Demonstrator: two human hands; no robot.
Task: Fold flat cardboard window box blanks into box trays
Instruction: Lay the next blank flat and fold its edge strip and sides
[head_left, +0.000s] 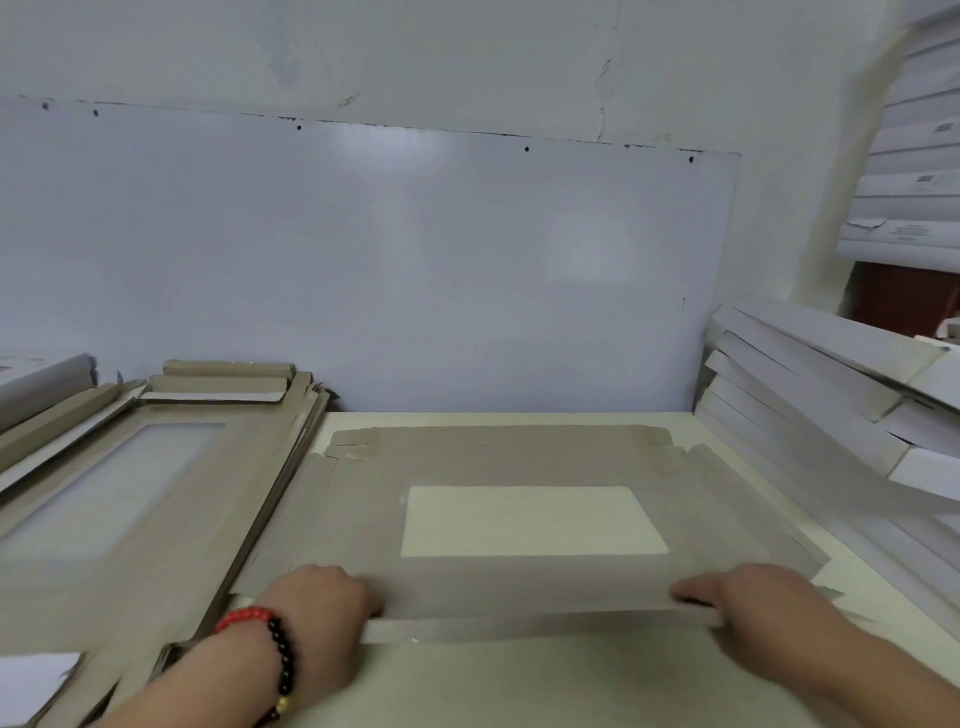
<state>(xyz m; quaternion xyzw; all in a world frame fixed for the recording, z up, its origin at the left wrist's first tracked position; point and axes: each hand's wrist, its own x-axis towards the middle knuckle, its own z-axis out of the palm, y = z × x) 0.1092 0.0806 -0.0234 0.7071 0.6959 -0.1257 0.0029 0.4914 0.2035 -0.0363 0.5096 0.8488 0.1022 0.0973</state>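
Left hand (322, 605) and right hand (748, 597) each grip the near flap (540, 618) of the blank (519, 462), fingers curled round its ends. The blank lies on the table (519, 686), between a stack (130, 493) and white trays (831, 374).

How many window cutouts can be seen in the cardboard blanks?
2. One is in the blank on the table, which both hands grip at its near edge; the other is in the top blank of the stack at left. Blanks lower in that stack are hidden.
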